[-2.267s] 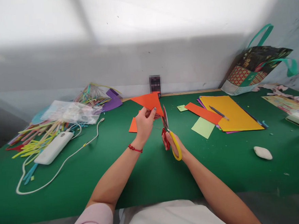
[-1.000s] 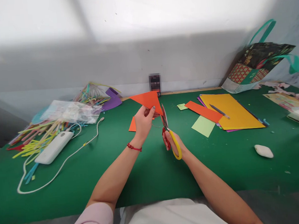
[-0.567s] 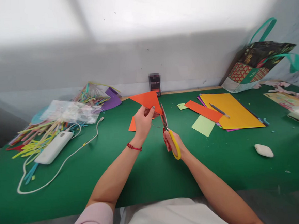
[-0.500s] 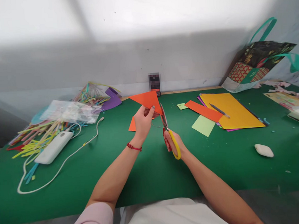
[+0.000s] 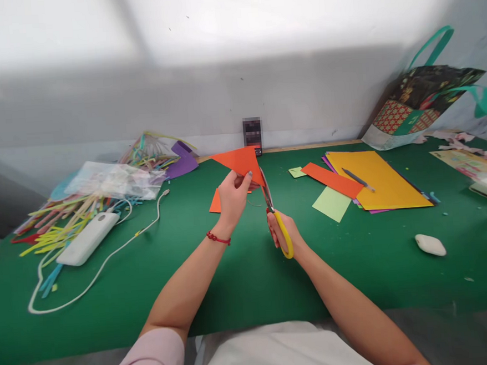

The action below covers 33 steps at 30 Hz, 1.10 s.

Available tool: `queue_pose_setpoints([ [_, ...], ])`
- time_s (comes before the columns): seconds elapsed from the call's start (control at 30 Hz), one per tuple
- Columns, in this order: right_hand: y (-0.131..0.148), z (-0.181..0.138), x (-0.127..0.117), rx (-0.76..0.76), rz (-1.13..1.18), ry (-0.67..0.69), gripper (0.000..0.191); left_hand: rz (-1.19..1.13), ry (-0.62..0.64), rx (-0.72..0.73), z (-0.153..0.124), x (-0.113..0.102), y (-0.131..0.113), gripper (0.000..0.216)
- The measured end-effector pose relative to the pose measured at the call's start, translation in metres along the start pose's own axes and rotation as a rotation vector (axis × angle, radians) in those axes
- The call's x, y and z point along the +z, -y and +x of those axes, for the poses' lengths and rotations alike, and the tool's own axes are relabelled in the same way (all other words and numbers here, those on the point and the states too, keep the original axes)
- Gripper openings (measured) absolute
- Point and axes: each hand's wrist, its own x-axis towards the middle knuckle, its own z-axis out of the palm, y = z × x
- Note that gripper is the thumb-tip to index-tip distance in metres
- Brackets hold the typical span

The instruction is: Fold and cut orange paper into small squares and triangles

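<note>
My left hand (image 5: 233, 197) pinches a folded orange sheet of paper (image 5: 239, 161), roughly triangular, between thumb and fingers above the table. My right hand (image 5: 286, 232) grips a pair of scissors (image 5: 288, 245) with yellow and red handles. Their blades point away from me and lie along the right edge of the orange paper; whether they are cutting into it I cannot tell. Below my left hand, another orange piece (image 5: 215, 202) lies on the table, partly hidden by the wrist.
On the green table (image 5: 234, 294), a white power bank (image 5: 88, 239) with a cable and colourful paper strips (image 5: 59, 231) lie left. An orange strip (image 5: 330, 180), light green paper (image 5: 332, 204), yellow sheets (image 5: 383, 181), a pen (image 5: 358, 179), white case (image 5: 430, 245) and bag (image 5: 421, 103) are right.
Almost nothing differs. The scissor blades look slightly closer together along the paper's edge, and the view has shifted a little.
</note>
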Motion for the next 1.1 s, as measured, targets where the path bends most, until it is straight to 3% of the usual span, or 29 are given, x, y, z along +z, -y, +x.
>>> queue_pose_setpoints([
  [0.6, -0.004, 0.002, 0.0, -0.025, -0.009, -0.05, 0.047, -0.045, 0.015, -0.025, 0.001, -0.001, 0.001, 0.02],
  [0.83, -0.002, 0.008, 0.0, 0.179, 0.199, -0.123, 0.05, -0.032, 0.004, -0.033, 0.003, 0.0, 0.002, 0.024],
  [0.9, 0.001, 0.011, -0.006, 0.177, 0.125, -0.158, 0.05, -0.037, 0.004, -0.043, 0.001, -0.001, 0.001, 0.025],
  [1.03, 0.01, 0.02, -0.034, 0.005, -0.291, -0.322, 0.049, -0.076, -0.006, -0.125, -0.009, -0.008, 0.009, 0.03],
  [1.1, 0.011, 0.027, -0.052, 0.008, -0.465, -0.356, 0.043, -0.112, -0.042, -0.19, -0.018, -0.014, 0.02, 0.033],
])
